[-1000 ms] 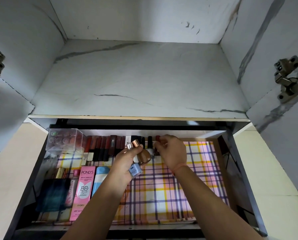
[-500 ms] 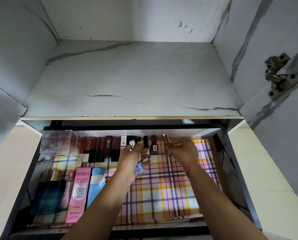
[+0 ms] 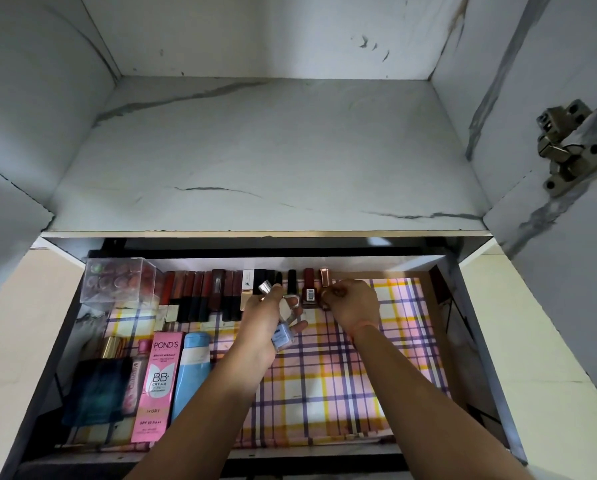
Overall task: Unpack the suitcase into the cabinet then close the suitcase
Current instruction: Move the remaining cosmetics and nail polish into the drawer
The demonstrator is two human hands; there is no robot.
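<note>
Drawer (image 3: 359, 263) now shows a longer back row (image 3: 221, 292): the copper-capped bottle (image 3: 325, 277), held in the left hand (image 3: 262, 323) a second ago, sits at the row's right end, just beside the red bottle (image 3: 309, 289), so unpacking is advancing. The right hand's (image 3: 354, 306) fingers (image 3: 335, 296) pinch its base. The left fingers curl round the remaining bottles, the blue bottle (image 3: 283, 336) lowest.

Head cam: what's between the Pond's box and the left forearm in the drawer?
One light blue tube, lying flat right beside the Pond's box. Nothing else shows in that gap in the head view.
</note>
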